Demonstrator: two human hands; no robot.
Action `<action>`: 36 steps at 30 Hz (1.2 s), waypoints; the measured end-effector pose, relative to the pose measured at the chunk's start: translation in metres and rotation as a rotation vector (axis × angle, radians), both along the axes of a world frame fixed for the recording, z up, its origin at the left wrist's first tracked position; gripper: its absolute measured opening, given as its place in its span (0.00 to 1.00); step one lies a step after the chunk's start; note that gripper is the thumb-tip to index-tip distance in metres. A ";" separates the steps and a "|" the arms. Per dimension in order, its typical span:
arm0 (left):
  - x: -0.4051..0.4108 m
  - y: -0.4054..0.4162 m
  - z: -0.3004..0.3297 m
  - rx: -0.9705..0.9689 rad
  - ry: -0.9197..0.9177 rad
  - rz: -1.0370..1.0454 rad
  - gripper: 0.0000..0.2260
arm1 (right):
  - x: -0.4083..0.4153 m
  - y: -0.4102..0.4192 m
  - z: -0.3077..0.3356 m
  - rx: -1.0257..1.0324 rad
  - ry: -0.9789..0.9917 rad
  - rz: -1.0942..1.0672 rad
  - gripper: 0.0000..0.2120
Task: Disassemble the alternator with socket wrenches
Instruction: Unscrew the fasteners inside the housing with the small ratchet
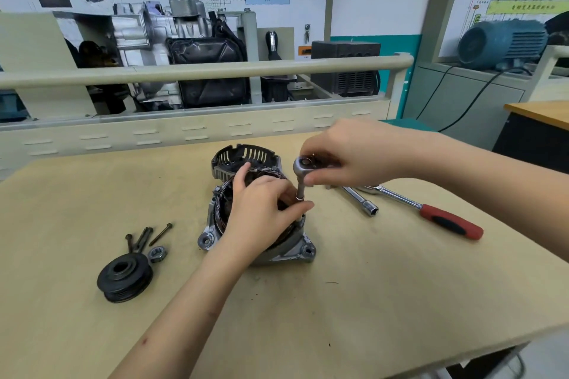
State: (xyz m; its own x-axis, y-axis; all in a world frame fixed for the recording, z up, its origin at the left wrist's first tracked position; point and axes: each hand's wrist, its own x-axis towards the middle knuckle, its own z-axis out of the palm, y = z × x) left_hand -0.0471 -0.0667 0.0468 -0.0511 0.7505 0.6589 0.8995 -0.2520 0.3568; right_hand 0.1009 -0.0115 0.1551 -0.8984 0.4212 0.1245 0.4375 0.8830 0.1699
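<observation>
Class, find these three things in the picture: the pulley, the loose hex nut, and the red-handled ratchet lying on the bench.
pulley (124, 278), head view, on its dark top face beside the centre hole.
hex nut (157, 253), head view, on its upper rim.
red-handled ratchet (451, 222), head view, on the red grip.

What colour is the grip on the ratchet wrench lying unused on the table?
Red with a black inset on the ratchet wrench grip, seen in the head view.
</observation>
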 end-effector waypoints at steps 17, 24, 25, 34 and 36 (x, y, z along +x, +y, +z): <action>-0.001 -0.002 0.006 -0.115 -0.050 -0.102 0.17 | 0.003 -0.008 0.004 -0.137 -0.034 0.063 0.04; 0.003 0.004 0.001 0.008 0.032 0.034 0.12 | 0.003 -0.008 -0.009 0.143 0.035 -0.099 0.19; 0.001 0.004 0.002 -0.030 0.040 0.004 0.11 | 0.007 -0.007 -0.010 0.101 0.051 -0.109 0.19; -0.003 0.007 -0.002 -0.289 0.467 0.084 0.11 | 0.050 0.001 -0.011 -0.202 0.322 -0.212 0.33; 0.000 0.008 -0.002 -0.284 0.506 0.104 0.10 | 0.055 0.001 -0.010 -0.211 0.353 -0.222 0.35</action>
